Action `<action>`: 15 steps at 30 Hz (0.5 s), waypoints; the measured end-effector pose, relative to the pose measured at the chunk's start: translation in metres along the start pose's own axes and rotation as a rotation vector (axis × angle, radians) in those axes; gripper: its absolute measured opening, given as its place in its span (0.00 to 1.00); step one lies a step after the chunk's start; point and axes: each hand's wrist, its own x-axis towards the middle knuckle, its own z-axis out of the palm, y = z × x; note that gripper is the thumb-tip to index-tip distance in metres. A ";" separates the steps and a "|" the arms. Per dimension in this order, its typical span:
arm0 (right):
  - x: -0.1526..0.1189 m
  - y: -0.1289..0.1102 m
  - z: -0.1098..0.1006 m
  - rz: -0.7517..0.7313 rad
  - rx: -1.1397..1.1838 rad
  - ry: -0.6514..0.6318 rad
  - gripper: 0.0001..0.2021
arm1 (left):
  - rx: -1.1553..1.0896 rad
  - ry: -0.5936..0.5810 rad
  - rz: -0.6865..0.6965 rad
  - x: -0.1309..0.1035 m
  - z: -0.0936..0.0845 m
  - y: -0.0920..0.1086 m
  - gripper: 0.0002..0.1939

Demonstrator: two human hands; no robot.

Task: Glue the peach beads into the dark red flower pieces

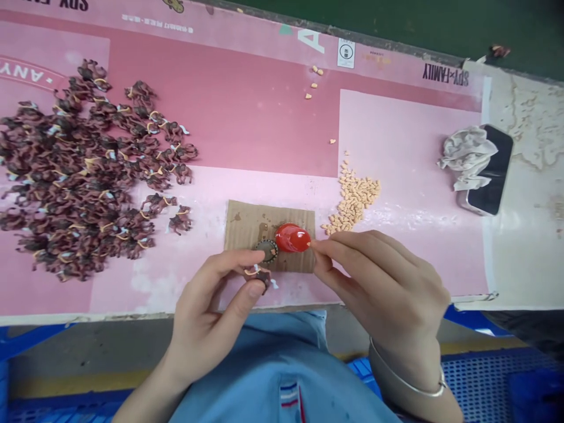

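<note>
My left hand (215, 311) is closed in a pinch on a small brown figurine (259, 276) with a yellow band and white bits. Just beyond its fingertips lies a round bottle cap (267, 251), hollow side up, with a small piece in it. A shiny red cone-shaped object (291, 238) rests beside the cap, on a piece of cardboard (247, 220). My right hand (379, 276) has thumb and forefinger pinched together at the red object's right end. A tiny beige piece (309, 243) seems to show at those fingertips.
A large heap of brown figurines (88, 170) covers the table's left side. Small beige pieces (355, 197) lie piled right of the cardboard, with several strays farther back. A dark phone (496, 170) under crumpled tissue (467, 155) is at the right. Blue crates (480, 376) stand below the table edge.
</note>
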 end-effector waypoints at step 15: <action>0.004 -0.028 0.007 0.074 0.388 0.095 0.10 | -0.317 -0.097 -0.149 0.002 0.003 0.015 0.04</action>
